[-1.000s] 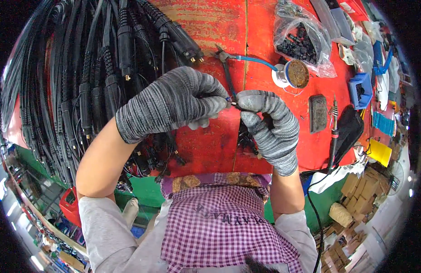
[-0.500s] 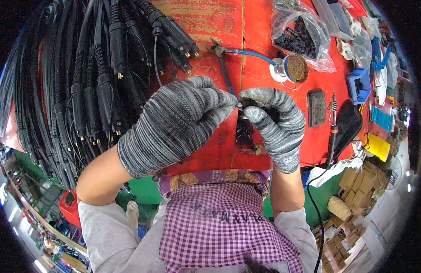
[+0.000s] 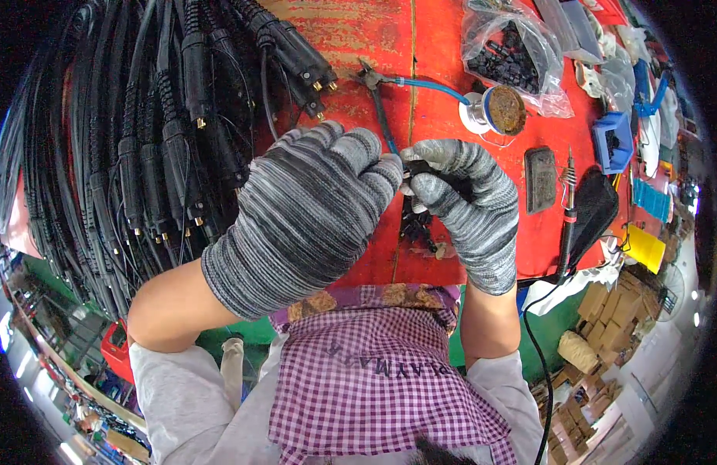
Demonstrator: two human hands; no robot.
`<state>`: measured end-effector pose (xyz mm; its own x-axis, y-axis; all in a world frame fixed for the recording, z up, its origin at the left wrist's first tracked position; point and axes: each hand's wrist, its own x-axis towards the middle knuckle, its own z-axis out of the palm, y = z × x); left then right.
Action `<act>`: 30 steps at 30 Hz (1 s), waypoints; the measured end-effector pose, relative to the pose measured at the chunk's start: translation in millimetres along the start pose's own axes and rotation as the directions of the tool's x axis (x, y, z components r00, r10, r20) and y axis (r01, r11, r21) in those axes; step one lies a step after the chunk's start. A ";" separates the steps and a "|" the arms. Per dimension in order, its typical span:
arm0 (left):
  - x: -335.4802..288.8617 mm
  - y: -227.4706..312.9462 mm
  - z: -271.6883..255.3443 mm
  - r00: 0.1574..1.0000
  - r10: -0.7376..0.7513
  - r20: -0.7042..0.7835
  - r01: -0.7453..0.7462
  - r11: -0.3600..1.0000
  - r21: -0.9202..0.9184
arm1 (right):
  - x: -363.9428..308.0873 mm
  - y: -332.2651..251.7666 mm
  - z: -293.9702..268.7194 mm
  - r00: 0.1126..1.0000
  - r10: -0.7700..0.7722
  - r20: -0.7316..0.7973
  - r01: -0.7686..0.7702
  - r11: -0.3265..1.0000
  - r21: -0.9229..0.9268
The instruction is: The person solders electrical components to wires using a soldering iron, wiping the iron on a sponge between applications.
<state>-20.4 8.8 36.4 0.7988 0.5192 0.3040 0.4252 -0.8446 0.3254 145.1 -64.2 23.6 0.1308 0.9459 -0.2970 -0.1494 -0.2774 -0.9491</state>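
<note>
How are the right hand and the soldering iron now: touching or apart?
Apart. The head view shows a strip of red table between the right hand and the soldering iron.

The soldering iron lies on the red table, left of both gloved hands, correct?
Wrong side: the head view shows the soldering iron on the red table, right of both the gloved left hand and right hand.

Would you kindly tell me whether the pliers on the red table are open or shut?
Open: the pliers lie with their handles spread wide apart, one running right, the other downward.
</note>
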 end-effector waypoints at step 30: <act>4.3 -19.2 6.6 0.928 -0.231 0.292 0.349 0.812 -0.468 | 12.2 13.5 14.5 0.953 -0.286 -0.098 0.253 0.932 -0.259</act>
<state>-22.3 26.4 25.6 0.7675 0.6387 -0.0549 0.4253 -0.4431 0.7892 130.5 -54.0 8.7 0.2633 0.9645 -0.0223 0.1479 -0.0632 -0.9870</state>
